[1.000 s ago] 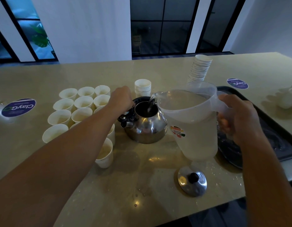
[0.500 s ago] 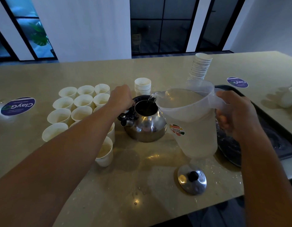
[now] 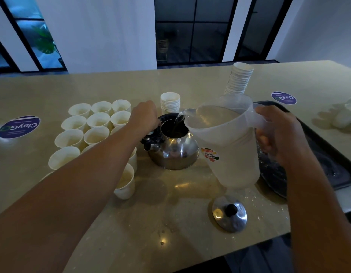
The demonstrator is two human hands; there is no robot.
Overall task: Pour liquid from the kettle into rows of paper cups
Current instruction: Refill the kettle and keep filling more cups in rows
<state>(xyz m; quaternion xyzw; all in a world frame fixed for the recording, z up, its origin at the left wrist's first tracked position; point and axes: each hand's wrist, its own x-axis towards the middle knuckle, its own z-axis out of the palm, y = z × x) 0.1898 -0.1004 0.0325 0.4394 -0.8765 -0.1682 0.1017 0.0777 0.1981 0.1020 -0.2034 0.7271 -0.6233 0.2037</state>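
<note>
Beige stone counter (image 3: 170, 243): rows of white paper cups (image 3: 97, 120) sit left of the kettle. Your right hand (image 3: 277, 134) grips the translucent plastic pitcher (image 3: 230, 150) by its handle, tilted and streaming into the open steel kettle (image 3: 173, 152). Your left hand (image 3: 144, 117) is curled on the kettle's black handle. Keep the spout over the opening, tilt slowly, and stop before the brim. The round steel lid (image 3: 230, 212) lies near the front edge.
</note>
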